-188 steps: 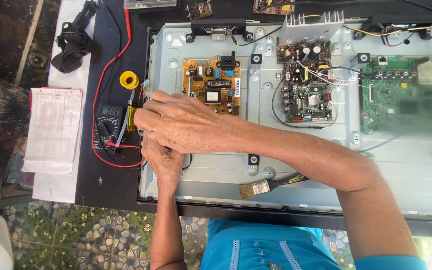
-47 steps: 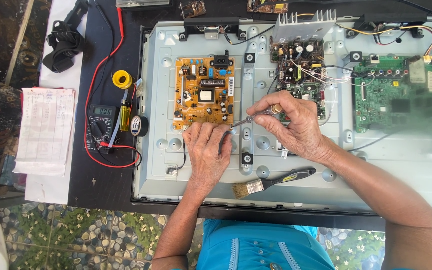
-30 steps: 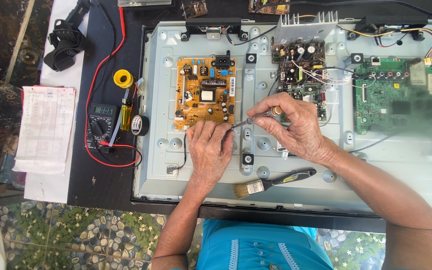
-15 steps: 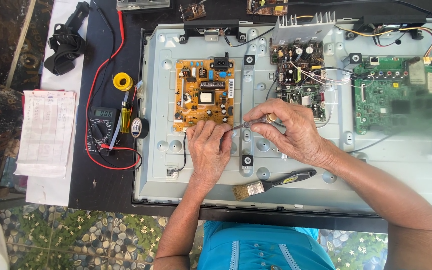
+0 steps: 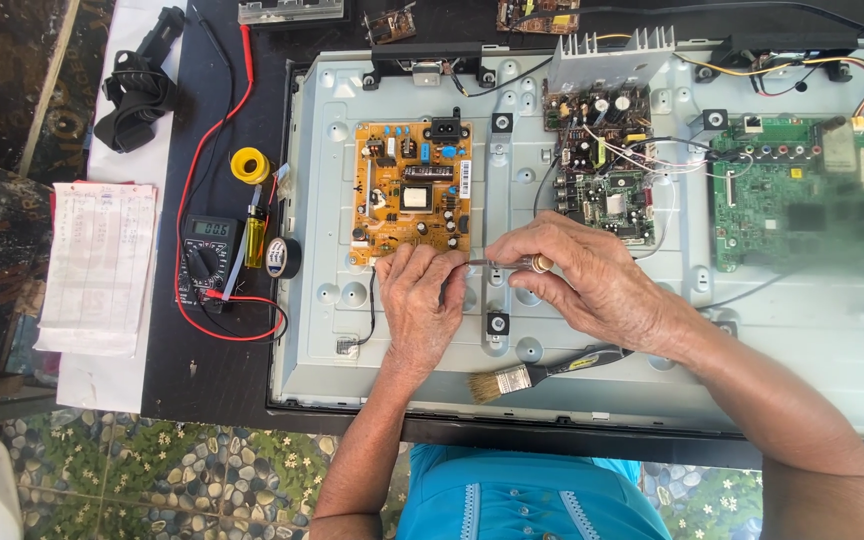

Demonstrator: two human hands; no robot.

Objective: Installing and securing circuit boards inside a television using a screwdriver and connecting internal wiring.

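My right hand (image 5: 582, 285) grips a thin screwdriver (image 5: 512, 263) that lies nearly level, its tip pointing left. My left hand (image 5: 420, 305) pinches the shaft near the tip, just below the lower edge of the orange circuit board (image 5: 412, 190). Both hands rest on the grey metal back panel (image 5: 592, 350) of an opened flat screen. A dark board with wires (image 5: 602, 165) sits right of the orange one, and a green board (image 5: 802, 195) lies further right.
A paint brush (image 5: 542, 372) lies on the panel near my right wrist. On the black table to the left are a multimeter (image 5: 208, 255) with red leads, a yellow solder roll (image 5: 249, 165), a black tape roll (image 5: 278, 257) and a paper sheet (image 5: 97, 265).
Both hands moved from the multimeter on the left to the panel's middle. Over the last second they shifted slightly left, toward the orange board's lower edge.
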